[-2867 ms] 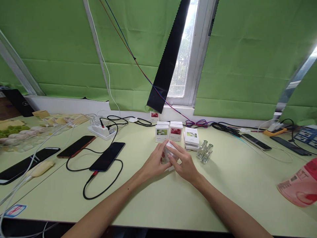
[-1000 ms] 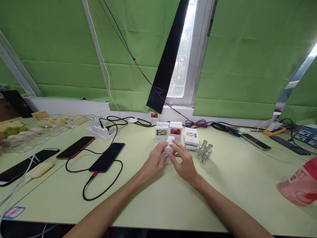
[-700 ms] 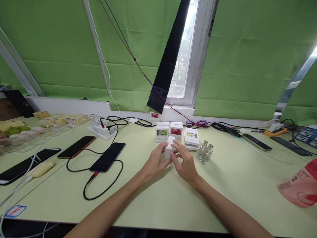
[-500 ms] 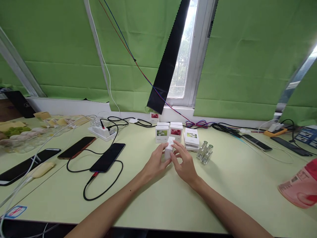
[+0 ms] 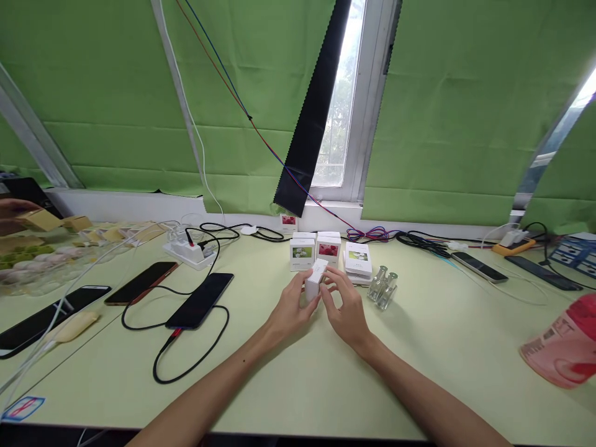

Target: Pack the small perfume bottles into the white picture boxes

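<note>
- Now my left hand and right hand both pinch the little white box, near the back edge of the desk.
- Its flap was open before; now it looks shut.
</note>
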